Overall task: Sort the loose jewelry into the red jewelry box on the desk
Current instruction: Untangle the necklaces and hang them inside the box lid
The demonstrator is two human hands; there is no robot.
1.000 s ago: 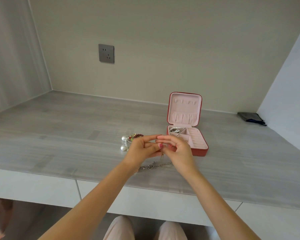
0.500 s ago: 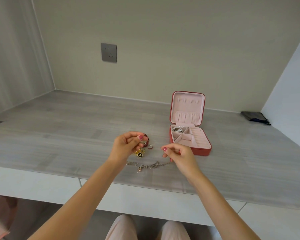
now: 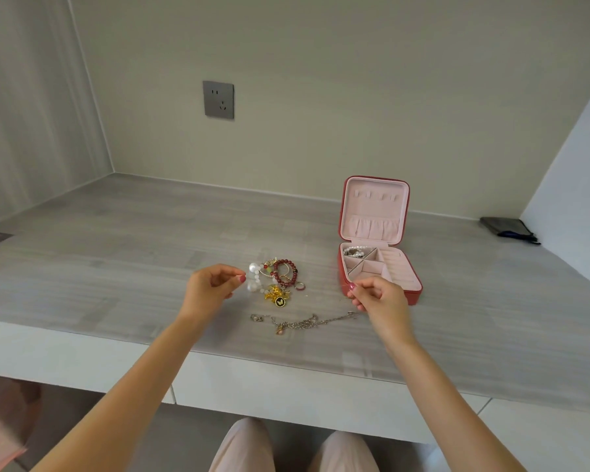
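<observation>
Here, something too small to identify seems pinched by the right hand (image 3: 377, 296) at the red jewelry box (image 3: 380, 272)'s seven o'clock; the left hand (image 3: 212, 289) is curled, seemingly empty. It could be dropped if loosened.

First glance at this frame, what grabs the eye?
The red jewelry box stands open on the desk, right of centre, with pearls already in its far-left compartment. Left of it lies a loose jewelry pile; a silver chain lies nearer the desk edge. The left hand and right hand hover either side.
</observation>
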